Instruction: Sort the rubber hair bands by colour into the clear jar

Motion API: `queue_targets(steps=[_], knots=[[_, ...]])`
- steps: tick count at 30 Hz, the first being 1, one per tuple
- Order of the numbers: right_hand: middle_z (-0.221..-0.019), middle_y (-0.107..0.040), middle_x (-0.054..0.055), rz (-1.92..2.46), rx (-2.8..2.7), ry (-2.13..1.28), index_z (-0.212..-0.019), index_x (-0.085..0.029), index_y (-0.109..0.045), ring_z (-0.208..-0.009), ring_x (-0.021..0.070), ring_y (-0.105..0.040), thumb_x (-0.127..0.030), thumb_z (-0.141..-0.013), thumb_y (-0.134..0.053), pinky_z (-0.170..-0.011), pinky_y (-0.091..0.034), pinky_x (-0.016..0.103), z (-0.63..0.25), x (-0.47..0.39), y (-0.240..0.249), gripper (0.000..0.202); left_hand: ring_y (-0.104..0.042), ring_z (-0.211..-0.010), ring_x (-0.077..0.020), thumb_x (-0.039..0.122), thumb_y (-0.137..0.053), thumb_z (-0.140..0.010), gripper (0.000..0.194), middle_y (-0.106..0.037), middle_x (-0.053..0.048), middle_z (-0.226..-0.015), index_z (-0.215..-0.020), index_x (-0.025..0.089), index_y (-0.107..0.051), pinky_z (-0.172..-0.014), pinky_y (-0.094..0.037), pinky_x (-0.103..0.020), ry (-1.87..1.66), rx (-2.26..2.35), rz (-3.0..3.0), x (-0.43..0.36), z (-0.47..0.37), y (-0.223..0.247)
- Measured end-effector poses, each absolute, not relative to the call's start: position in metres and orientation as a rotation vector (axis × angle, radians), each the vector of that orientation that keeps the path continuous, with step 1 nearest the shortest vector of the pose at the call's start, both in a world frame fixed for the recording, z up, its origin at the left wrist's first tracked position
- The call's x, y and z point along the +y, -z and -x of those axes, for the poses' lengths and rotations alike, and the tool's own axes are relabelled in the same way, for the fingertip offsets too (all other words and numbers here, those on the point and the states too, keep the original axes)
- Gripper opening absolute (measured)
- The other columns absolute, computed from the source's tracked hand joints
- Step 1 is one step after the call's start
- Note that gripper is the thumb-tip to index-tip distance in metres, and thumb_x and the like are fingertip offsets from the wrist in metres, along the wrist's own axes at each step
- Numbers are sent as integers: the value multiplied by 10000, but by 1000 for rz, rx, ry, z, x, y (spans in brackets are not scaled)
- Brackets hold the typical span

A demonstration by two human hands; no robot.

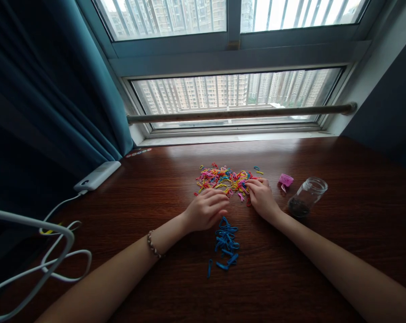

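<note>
A loose pile of small multicoloured bands (216, 176), pink, yellow, red and some blue, lies on the dark wooden table. My right hand (262, 197) touches the pile's right edge, its fingertips close together among the bands; what they pinch, if anything, is too small to tell. Just in front of the pile, my left hand (207, 208) hovers palm down with its fingers slightly bent and apart, and nothing shows in it. Nearer to me, below the left fingertips, is a separate heap of blue bands (227, 240), with one blue piece lying apart at its left.
A glass jar (308, 195) with dark contents stands tilted-looking at the right, beside a pink clip-like item (285, 180). A white power strip (98, 175) and white cables (66, 255) are at the left. Behind the table (169, 296) are a window and curtain.
</note>
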State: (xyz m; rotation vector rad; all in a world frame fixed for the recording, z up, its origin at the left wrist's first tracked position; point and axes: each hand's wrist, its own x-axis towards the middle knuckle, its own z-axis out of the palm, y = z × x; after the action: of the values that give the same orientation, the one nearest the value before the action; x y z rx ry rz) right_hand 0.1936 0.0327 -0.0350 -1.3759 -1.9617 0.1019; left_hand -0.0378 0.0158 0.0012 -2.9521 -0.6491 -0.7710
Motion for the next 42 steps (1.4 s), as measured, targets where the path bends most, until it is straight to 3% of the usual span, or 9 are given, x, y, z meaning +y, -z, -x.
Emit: queue_targets(steps=[6,13,18,27,33,42], knots=[[-1019,-602,111,1283,-1787,-212,-979,-149,-629,-952,221,-534,-141,-809,-366,-867,-416,389,-194,32,27,314,-349,-1220,-239,296,-418,-846,311,-530,-97,-1194,-1115,185,-530,-1009,-260,-461,768,-1250,2743,51,55,9],[-988,-627,119,1312,-1639,-269,-895,-125,-647,-936,214,-566,-159,-789,-404,-861,-423,355,-195,30,20,267,-266,-1268,-264,396,-390,-850,374,-496,-101,-1242,-1153,203,-494,-998,-107,-594,630,-1450,2759,53,53,18],[-1004,-621,124,1332,-1640,-261,-915,-108,-640,-949,205,-559,-139,-784,-391,-878,-415,345,-196,32,21,282,-272,-1255,-278,407,-370,-858,351,-507,-81,-1234,-1105,210,-522,-983,-75,-620,607,-1485,2700,53,55,18],[-1122,-578,80,1399,-1932,-112,-1027,-198,-621,-1107,268,-390,-166,-779,-424,-931,-335,474,-197,41,44,319,-413,-1166,-240,272,-396,-858,282,-548,-100,-1170,-1087,182,-535,-998,-209,-532,817,-1471,2667,56,55,21],[-1074,-598,99,1345,-1919,-141,-1006,-170,-627,-1097,245,-422,-134,-782,-392,-936,-350,449,-198,43,44,327,-576,-917,-191,238,-478,-803,176,-631,-71,-962,-912,177,-601,-838,-437,-322,1262,-1566,2581,59,60,19],[-985,-617,92,1301,-1700,-239,-916,-171,-635,-947,222,-543,-147,-769,-427,-863,-410,387,-196,31,22,257,-612,-742,-166,320,-543,-763,157,-662,-19,-796,-804,187,-615,-708,-453,-267,1443,-1822,2439,59,62,15]])
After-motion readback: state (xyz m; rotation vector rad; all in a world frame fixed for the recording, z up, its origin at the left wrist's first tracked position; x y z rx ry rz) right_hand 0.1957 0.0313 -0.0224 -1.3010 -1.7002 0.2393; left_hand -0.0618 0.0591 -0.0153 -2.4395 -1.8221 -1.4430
